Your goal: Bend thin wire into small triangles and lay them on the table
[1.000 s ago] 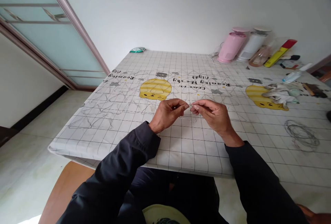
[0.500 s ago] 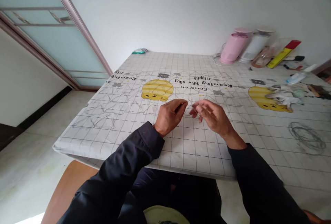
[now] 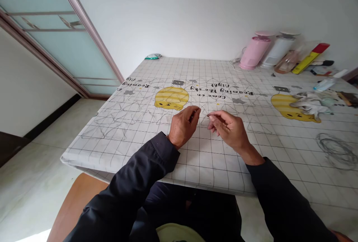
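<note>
My left hand [image 3: 183, 125] is closed in a pinch above the checked tablecloth [image 3: 201, 163]; a thin wire seems to run from its fingertips, too fine to trace fully. Just to its right, my right hand [image 3: 228, 128] has thumb and fingers pressed together, and what they hold is too small to make out. The two hands are a little apart. Bent pieces of thin wire [image 3: 112, 121] lie spread over the cloth to the left and behind the hands. A loose coil of wire [image 3: 337, 151] rests at the right.
Along the back right stand a pink cylinder [image 3: 255, 53], a white cylinder [image 3: 278, 52], a bottle [image 3: 287, 62] and a yellow-red box [image 3: 311, 58]. A crumpled cloth [image 3: 307, 104] lies in front of them. A green packet [image 3: 153, 56] sits at the far left corner.
My right hand's fingers have drawn together from a looser, more open pose. My left hand keeps its pinch. The view has shifted slightly.
</note>
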`<action>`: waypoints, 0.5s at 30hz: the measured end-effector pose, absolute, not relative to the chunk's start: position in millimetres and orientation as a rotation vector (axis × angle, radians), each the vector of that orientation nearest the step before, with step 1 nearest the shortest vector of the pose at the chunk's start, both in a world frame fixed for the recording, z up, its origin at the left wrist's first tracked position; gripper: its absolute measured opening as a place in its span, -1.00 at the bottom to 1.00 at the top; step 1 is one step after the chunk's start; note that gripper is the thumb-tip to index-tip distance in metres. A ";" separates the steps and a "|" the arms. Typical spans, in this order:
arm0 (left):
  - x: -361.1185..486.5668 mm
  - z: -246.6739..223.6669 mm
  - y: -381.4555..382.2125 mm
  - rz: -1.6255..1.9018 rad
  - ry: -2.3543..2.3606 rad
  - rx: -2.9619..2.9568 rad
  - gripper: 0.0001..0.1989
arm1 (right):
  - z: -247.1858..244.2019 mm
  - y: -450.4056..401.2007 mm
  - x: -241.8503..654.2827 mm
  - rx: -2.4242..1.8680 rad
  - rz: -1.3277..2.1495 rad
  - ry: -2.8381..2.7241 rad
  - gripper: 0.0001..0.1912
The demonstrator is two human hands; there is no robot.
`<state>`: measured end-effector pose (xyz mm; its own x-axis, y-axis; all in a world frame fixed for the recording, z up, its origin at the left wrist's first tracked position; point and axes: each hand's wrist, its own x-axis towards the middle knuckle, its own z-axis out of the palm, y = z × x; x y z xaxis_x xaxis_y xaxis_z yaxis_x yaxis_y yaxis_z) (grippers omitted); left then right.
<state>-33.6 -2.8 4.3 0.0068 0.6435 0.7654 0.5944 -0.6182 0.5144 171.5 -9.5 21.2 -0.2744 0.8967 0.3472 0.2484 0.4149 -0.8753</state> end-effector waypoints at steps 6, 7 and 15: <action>-33.8 2.9 -8.0 1.802 1.382 2.235 -0.91 | 21.4 -10.9 163.2 -1.089 0.903 -1.696 -0.66; -34.5 2.7 -9.4 1.854 1.361 2.271 -0.91 | 22.3 -11.4 162.4 -1.104 0.914 -1.669 -0.66; -37.1 9.2 -4.7 1.648 1.294 1.981 -0.77 | 24.4 -10.6 168.2 -1.067 0.800 -1.729 -0.67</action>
<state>-37.1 -4.7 9.2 -0.0386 0.7520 0.6580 0.4605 -0.5710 0.6796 168.2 -10.6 24.4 -0.1989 0.9091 0.3659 0.3097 0.4126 -0.8567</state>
